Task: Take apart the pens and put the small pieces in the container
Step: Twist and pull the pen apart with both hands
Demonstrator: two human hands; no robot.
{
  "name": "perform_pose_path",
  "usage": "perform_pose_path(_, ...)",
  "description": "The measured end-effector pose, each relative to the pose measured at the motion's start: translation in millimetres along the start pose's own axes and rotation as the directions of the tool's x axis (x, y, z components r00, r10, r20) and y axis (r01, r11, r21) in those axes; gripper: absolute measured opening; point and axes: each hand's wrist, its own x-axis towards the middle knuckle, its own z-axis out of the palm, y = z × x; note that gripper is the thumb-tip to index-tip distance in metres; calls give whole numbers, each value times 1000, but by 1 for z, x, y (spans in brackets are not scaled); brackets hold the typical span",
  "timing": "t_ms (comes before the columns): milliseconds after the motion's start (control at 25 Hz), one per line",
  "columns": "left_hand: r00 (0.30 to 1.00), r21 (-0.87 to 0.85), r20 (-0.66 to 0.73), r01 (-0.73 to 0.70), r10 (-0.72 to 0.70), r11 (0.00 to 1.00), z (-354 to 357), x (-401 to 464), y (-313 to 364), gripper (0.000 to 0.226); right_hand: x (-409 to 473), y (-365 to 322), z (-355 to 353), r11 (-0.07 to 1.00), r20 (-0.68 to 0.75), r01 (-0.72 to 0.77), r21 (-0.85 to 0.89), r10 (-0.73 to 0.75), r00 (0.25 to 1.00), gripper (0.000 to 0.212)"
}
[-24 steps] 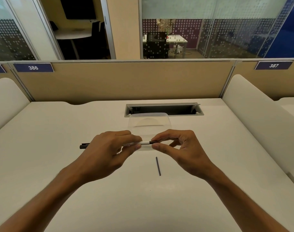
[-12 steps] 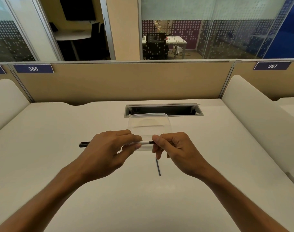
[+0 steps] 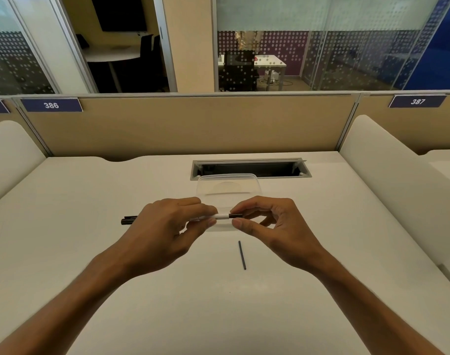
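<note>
Seen from the head camera, looking down at a pale cream desk [image 3: 65, 252], two bare forearms reach in from the bottom corners and meet at the centre. Both hands hold one pen [image 3: 222, 216] level above the desk, lying left to right. The pen has a white barrel with small printing on it that is too small to read, a black section at its right end, and a black end that sticks out past the left side of the left hand. The left hand [image 3: 165, 226] wraps its curled fingers and thumb around the white barrel, covering most of it. The right hand [image 3: 272, 226] pinches the black right-hand section between thumb tip and forefinger, with the other fingers loosely curled behind. Just behind the hands, a clear plastic container [image 3: 229, 185] with rounded corners sits on the desk, partly hidden by the fingers; whether anything lies inside cannot be told. On the desk just in front of the hands, slightly right of centre, lies a thin dark rod [image 3: 242, 254], apart from both hands. Behind the container is a rectangular cable slot [image 3: 249, 169] set into the desk, then a tan partition [image 3: 193, 124] carrying blue labels numbered 386 [image 3: 51, 105] and 387 [image 3: 417, 101].
</note>
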Motion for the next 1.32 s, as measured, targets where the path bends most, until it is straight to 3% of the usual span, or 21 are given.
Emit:
perform_pose_path(80,1000,12,-4,-6,6,1000,1,0,0,27,0,1,2,1000,-15,-24,16,24,1000,12)
perform_pose_path(240,1000,14,2,-9,9,1000,4,0,-1,29,-1,6,5,998,-31,-52,42,53,998,40)
perform_pose_path(600,1000,6,-1,-9,9,1000,2,-1,-4,28,1,1,-1,999,27,-20,28,19,999,4)
perform_pose_path(760,1000,36,0,-7,7,999,3,0,-3,28,0,4,-1,999,-8,-25,20,25,1000,3)
perform_pose_path(960,1000,66,15,-18,17,998,5,0,-2,28,-1,10,3,997,-27,-57,48,58,998,36)
perform_pose_path(1320,1000,51,9,-27,27,998,6,-1,-6,27,-1,10,3,994,23,-52,95,50,999,18)
